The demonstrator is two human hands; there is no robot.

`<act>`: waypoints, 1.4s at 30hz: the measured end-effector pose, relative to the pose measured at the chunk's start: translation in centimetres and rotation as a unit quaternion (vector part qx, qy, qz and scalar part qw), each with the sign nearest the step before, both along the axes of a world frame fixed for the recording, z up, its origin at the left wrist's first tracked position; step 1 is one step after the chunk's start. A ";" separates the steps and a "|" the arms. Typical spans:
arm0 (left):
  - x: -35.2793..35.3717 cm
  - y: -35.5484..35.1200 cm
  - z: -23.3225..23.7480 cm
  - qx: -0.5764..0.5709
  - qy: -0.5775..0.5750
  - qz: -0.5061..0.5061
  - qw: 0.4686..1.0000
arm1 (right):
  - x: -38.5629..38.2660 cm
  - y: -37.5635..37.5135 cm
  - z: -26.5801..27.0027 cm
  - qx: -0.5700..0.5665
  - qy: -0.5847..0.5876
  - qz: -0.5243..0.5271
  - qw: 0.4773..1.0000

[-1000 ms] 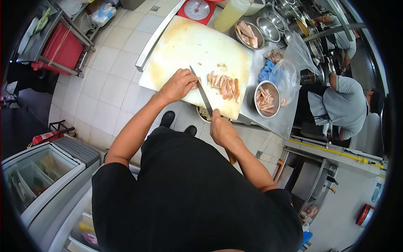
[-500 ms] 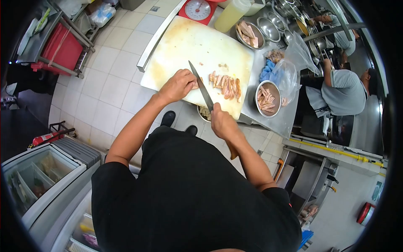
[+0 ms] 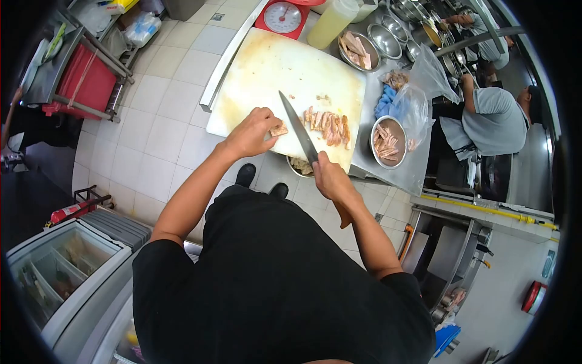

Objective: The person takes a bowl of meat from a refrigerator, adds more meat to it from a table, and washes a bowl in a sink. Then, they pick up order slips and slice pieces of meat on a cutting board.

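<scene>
My left hand (image 3: 250,133) has its fingers curled on a small piece of meat (image 3: 279,129) near the front edge of the white cutting board (image 3: 260,73). My right hand (image 3: 331,177) is wrapped round the handle of a long knife (image 3: 298,126), whose blade points up and left over the board, a little right of that piece. Several cut meat strips (image 3: 328,125) lie on the board to the right of the blade. Beyond the board's right edge, a metal bowl (image 3: 388,142) holds more strips.
A red scale (image 3: 283,17), an oil bottle (image 3: 329,23) and a bowl of larger meat pieces (image 3: 359,51) stand behind the board. Plastic bags (image 3: 412,109) lie at the right. Co-workers (image 3: 494,120) are at the far right. A container (image 3: 301,166) sits below the board's front edge.
The knife blade has moved right, away from my left hand. My left hand has shifted slightly left of the meat piece, which now shows more.
</scene>
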State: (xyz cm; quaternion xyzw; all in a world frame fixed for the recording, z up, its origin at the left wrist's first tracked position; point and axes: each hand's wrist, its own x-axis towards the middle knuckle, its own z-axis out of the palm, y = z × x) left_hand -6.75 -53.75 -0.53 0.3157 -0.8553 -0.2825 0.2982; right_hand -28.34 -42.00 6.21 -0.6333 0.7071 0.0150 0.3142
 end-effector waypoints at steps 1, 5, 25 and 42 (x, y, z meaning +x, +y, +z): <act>-0.1 -0.1 -0.1 0.009 -0.002 0.008 1.000 | -0.1 0.3 0.0 0.003 0.008 -0.011 1.000; -0.5 -0.8 0.4 0.094 0.068 0.024 0.993 | -0.1 0.8 -0.2 -0.005 -0.015 -0.019 1.000; -1.4 1.5 2.9 0.336 0.278 -0.032 0.900 | -1.6 2.7 -1.0 -0.031 -0.090 -0.035 0.995; -1.8 -1.5 0.1 0.170 0.138 0.001 0.976 | 0.8 2.1 0.7 -0.032 -0.090 -0.061 0.994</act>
